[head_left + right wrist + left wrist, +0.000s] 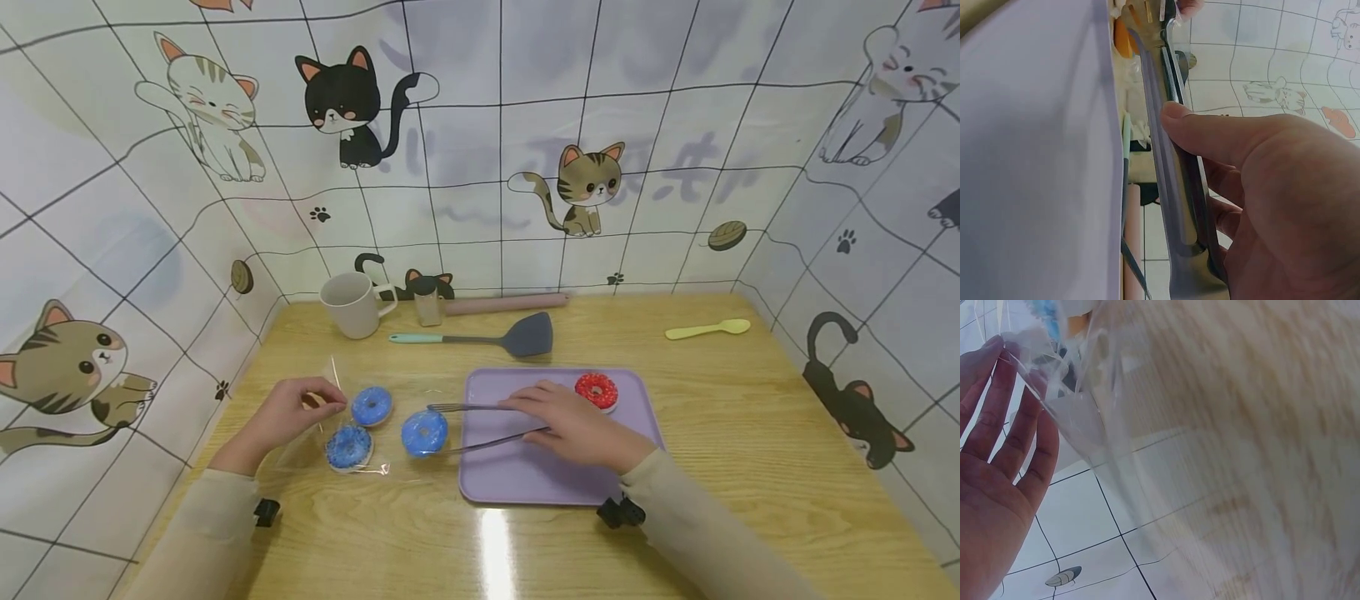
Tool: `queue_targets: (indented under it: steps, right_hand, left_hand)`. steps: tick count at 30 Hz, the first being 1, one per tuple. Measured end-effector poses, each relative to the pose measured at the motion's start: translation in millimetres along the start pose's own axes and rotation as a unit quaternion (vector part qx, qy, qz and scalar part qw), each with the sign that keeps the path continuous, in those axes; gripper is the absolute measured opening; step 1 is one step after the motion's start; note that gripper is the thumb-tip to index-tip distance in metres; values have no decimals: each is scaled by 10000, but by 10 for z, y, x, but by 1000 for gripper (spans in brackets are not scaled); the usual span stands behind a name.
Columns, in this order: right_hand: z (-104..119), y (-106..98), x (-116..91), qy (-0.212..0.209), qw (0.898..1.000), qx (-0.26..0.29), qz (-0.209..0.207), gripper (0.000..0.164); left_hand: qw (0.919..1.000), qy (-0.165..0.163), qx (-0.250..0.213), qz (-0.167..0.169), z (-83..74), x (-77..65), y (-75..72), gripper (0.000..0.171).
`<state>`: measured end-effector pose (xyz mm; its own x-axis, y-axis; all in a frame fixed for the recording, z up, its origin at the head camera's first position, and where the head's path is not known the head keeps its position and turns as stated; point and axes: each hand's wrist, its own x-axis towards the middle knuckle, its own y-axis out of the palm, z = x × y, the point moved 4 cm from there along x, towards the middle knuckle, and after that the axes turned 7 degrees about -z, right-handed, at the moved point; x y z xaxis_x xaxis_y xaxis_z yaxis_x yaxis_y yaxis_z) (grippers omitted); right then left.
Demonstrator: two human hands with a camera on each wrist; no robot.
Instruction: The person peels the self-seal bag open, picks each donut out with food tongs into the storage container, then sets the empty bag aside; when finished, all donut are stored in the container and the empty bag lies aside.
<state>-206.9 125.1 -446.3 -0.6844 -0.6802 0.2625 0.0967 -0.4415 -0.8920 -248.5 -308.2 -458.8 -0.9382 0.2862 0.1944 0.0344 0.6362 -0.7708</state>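
Note:
My left hand (288, 412) pinches the edge of a clear plastic bag (1079, 425) between thumb and fingertips. Two blue toy donuts lie beside its fingers, one plain-glazed (362, 407) and one speckled (337, 450); the bag's film spreads around them. My right hand (573, 423) holds metal tongs (1175, 169) over the purple tray (525, 490), thumb on one arm and fingers curled round the other. The tongs' spread tips flank a third blue donut (412, 435) left of the tray. A red sprinkled donut (587, 385) sits on the tray's far right.
A white mug (352, 308), a dark-lidded shaker (428, 308) and a pink rolling pin (510, 303) stand along the back wall. A spatula (528, 336) lies in front of them. Far right on the table is a yellow spoon (705, 330).

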Motion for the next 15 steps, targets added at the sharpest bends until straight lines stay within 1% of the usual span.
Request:
queue_targets:
  steps: [7,11,15]
  right_hand:
    - [-109,-86,-180,50,9998,-182,-113,56]
    - [-186,-122,-295,47,9993,-213,-289,57]
    - [-289,-142,-424,154,9985,-259,-460,57]
  left_hand:
    - [10000,-21,-9,25,28,2,10,5]
    - [10000,-18,-2,9,37,-4,9,5]
    - [10000,-35,-31,8,33,-18,16,5]
